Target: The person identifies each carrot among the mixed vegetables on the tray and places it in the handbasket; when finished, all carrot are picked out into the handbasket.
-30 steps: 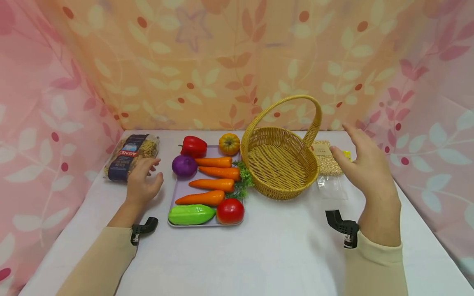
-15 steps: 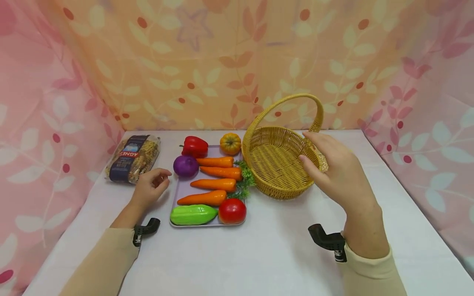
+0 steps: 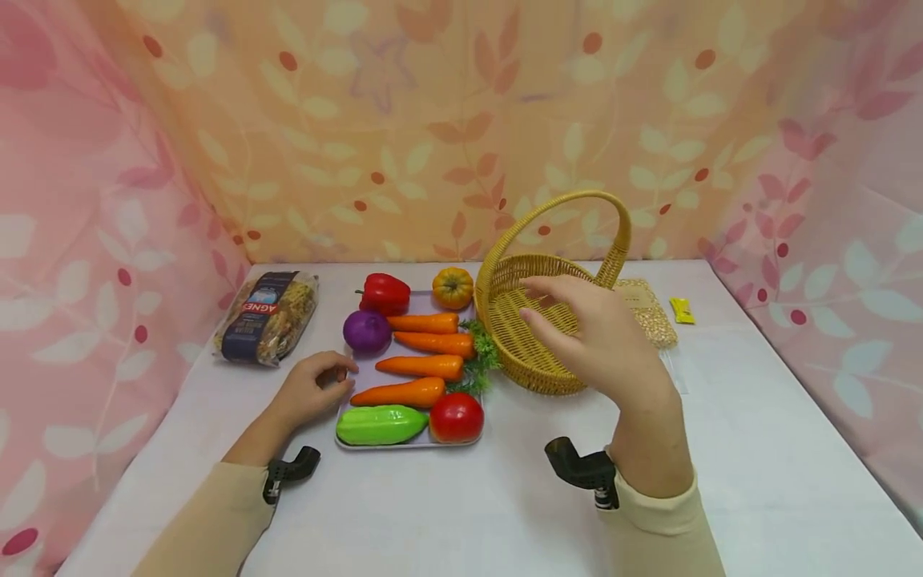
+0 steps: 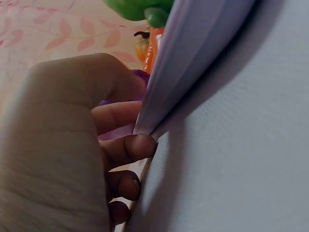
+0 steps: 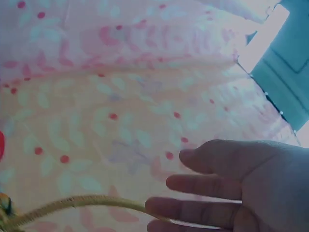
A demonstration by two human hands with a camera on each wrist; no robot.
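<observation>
My left hand (image 3: 313,390) is at the left edge of a pale purple tray (image 3: 366,375), fingers loosely bent; in the left wrist view the fingertips (image 4: 144,145) appear at the rim of the tray (image 4: 166,92), though a firm hold is not visible. My right hand (image 3: 602,340) hovers in front of the wicker basket (image 3: 544,377), thumb and fingers apart and nothing between them. Four-sided and flat, the tray carries several carrots (image 3: 421,366), a purple onion (image 3: 366,332), a green vegetable (image 3: 382,425) and a tomato (image 3: 457,417).
A red bell pepper (image 3: 385,294) and a small pumpkin (image 3: 453,288) sit at the tray's far end. A pasta bag (image 3: 267,316) lies at the left. Right of the basket are a bag of grains (image 3: 649,312) and a yellow packet (image 3: 681,311). Patterned cloth surrounds the table.
My right hand has moved left from beside the grain bag to in front of the basket. My left hand has come away from the pasta bag, rightward and nearer, to the tray's edge.
</observation>
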